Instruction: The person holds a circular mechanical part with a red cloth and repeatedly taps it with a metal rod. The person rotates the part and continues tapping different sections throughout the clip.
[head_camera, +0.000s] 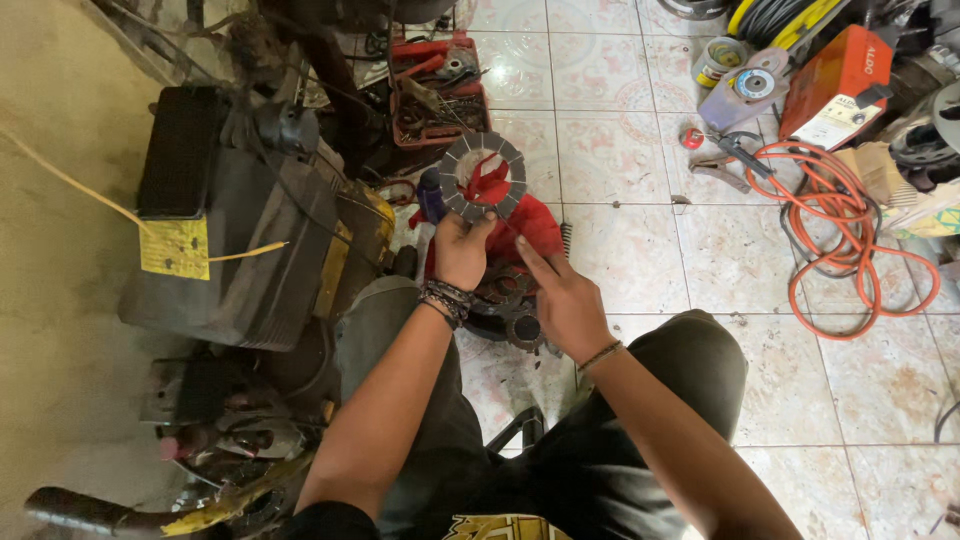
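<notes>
My left hand holds up a grey ring-shaped friction plate by its lower edge, its face segmented into small pads. Through the ring's hole a red cloth shows, lying on the floor just behind. My right hand is beside the left one, fingers stretched toward the cloth and the plate's lower rim, holding nothing that I can see. Below both hands several dark metal rings and a toothed part lie stacked on the tiles between my knees.
A motorcycle with a dark seat stands at my left. A red tool tray lies ahead. At the right are an orange welding machine, a coiled orange cable and pliers on the tiled floor.
</notes>
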